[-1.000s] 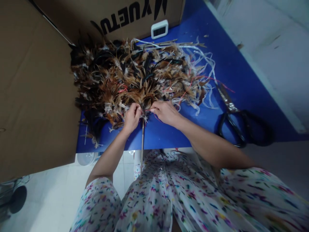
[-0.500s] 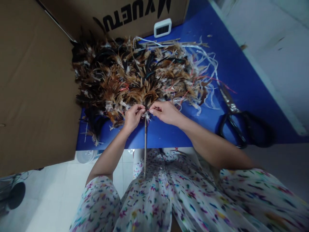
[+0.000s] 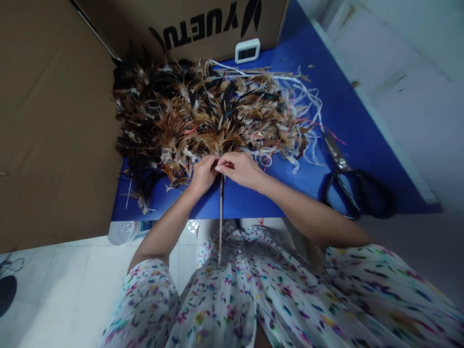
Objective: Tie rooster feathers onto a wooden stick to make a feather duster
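Right hand (image 3: 241,169) has met left hand (image 3: 204,177), whose grip holds the stick (image 3: 221,217); the right's looks narrow, contents hidden. Feathers (image 3: 217,116) lie just beyond.

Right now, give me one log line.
left hand: at stick | right hand: pinched, beside left | feathers: beyond hands | scissors: on table, right

There are two hands (image 3: 239,169), one pair of scissors (image 3: 340,158), one white device (image 3: 247,50) and feathers (image 3: 203,108) (beyond counting).
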The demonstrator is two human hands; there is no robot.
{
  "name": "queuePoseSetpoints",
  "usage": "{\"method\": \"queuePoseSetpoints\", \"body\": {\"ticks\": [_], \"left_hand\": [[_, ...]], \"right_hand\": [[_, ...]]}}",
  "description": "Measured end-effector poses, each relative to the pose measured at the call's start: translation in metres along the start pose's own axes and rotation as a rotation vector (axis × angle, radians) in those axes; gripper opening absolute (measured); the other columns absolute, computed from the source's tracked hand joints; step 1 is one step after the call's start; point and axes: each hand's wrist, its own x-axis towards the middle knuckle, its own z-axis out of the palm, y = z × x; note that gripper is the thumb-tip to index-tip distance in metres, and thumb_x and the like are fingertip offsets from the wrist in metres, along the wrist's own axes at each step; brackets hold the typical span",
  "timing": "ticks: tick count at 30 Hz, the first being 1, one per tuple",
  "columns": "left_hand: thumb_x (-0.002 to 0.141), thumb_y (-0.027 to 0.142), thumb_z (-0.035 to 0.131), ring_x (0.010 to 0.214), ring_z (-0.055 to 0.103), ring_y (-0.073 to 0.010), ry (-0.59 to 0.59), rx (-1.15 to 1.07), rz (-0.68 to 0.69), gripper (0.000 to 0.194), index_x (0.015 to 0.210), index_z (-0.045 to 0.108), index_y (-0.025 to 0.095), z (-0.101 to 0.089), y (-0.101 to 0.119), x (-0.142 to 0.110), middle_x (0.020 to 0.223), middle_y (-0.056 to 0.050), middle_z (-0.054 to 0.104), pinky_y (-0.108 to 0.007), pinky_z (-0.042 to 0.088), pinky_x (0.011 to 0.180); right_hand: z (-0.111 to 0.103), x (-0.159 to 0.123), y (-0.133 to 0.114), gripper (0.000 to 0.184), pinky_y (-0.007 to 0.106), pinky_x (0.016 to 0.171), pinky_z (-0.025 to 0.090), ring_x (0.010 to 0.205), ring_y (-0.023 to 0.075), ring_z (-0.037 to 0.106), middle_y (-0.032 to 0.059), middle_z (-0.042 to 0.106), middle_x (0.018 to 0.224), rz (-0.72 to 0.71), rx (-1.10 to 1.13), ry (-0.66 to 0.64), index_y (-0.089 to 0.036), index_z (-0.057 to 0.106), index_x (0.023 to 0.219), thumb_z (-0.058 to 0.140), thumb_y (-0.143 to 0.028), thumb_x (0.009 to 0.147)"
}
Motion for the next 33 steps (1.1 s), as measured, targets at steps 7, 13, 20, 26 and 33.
{"method": "queuePoseSetpoints", "body": {"ticks": [7, 13, 20, 26, 33], "left_hand": [[0.085, 0.013, 0.058, 0.069, 0.062, -0.0140, 0.033, -0.046, -0.009, 0.010, 0.078, 0.064, 0.018, 0.003, -0.003, 0.002, 0.072, -0.001, 0.068, -0.025, 0.047, 0.068], [0.082, 0.012, 0.062, 0.066, 0.062, -0.0126, 0.058, -0.094, -0.036, 0.009, 0.078, 0.066, 0.019, 0.003, -0.001, 0.002, 0.068, 0.002, 0.067, -0.024, 0.047, 0.068], [0.082, 0.011, 0.062, 0.061, 0.060, -0.0112, 0.078, -0.128, -0.039, 0.009, 0.077, 0.065, 0.019, 0.003, 0.000, 0.002, 0.065, 0.003, 0.065, -0.023, 0.046, 0.064], [0.081, 0.014, 0.064, 0.057, 0.059, -0.0106, 0.077, -0.164, -0.077, 0.006, 0.078, 0.065, 0.019, 0.003, -0.001, 0.002, 0.063, 0.004, 0.064, -0.022, 0.045, 0.060], [0.080, 0.015, 0.064, 0.057, 0.059, -0.0112, 0.065, -0.167, -0.128, 0.006, 0.077, 0.062, 0.019, 0.004, -0.002, 0.003, 0.062, 0.004, 0.063, -0.023, 0.045, 0.061]], "right_hand": [[-0.002, 0.021, 0.020, 0.014, 0.026, 0.067, 0.048, 0.070, 0.0127, 0.061, 0.0031, 0.068, 0.081, 0.016, 0.365, 0.051, -0.016, 0.062, 0.088, 0.054, -0.027, 0.084], [0.006, 0.022, 0.040, 0.029, 0.026, 0.070, 0.047, 0.076, 0.0130, 0.061, 0.0031, 0.068, 0.089, -0.091, 0.161, -0.022, -0.016, 0.068, 0.092, 0.050, -0.007, 0.072], [0.001, 0.021, 0.044, 0.021, 0.032, 0.081, 0.048, 0.089, 0.0170, 0.061, 0.0063, 0.064, 0.092, -0.300, -0.043, 0.003, -0.018, 0.070, 0.090, 0.052, -0.010, 0.082], [0.001, 0.019, 0.045, 0.015, 0.032, 0.078, 0.048, 0.084, 0.0172, 0.060, 0.0073, 0.062, 0.089, -0.322, -0.045, 0.050, -0.016, 0.065, 0.078, 0.052, -0.012, 0.083], [0.002, 0.017, 0.043, 0.024, 0.026, 0.068, 0.047, 0.072, 0.0124, 0.058, 0.0048, 0.062, 0.091, -0.265, 0.034, 0.046, -0.016, 0.066, 0.096, 0.053, -0.008, 0.077]]}}
